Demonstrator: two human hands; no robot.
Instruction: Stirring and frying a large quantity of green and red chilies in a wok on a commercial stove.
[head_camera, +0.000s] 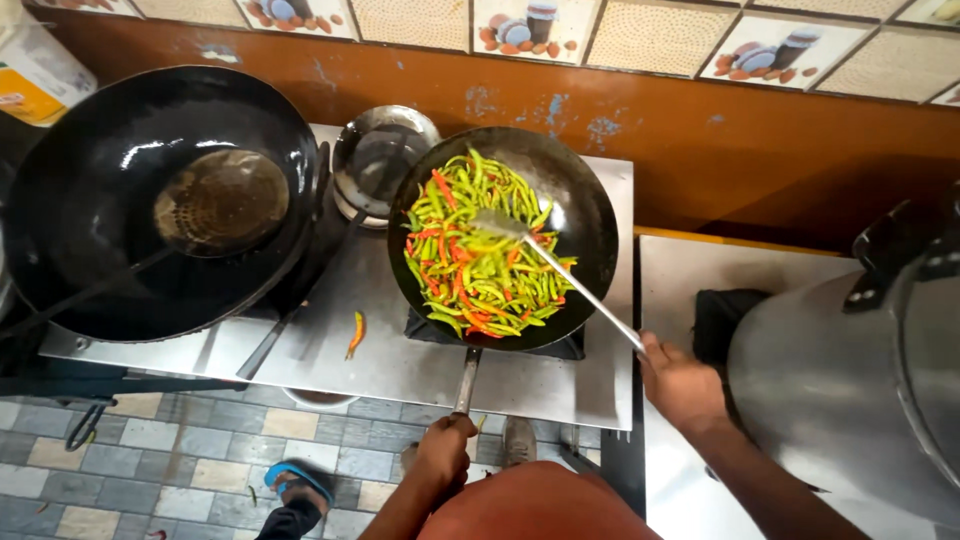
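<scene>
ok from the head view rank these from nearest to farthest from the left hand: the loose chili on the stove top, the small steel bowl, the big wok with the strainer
Measured from the left hand on the pan handle:
1. Loose chili, on the stove top just up and left of the hand.
2. Small steel bowl, at the back between the two pans.
3. Big wok with the strainer, far left.

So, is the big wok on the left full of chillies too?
No, the big wok holds only a round skimmer; the chillies fill the smaller pan.

— Colour check: what's in the black pan?

— Chillies, mostly bright green, streaked with red and orange. One orange stray lies on the grey steel stove top.

— Behind?

— Orange-brown wall band with blue flecks, dotted beige tiles above. Floor tiles: grey and cream checks.
</scene>
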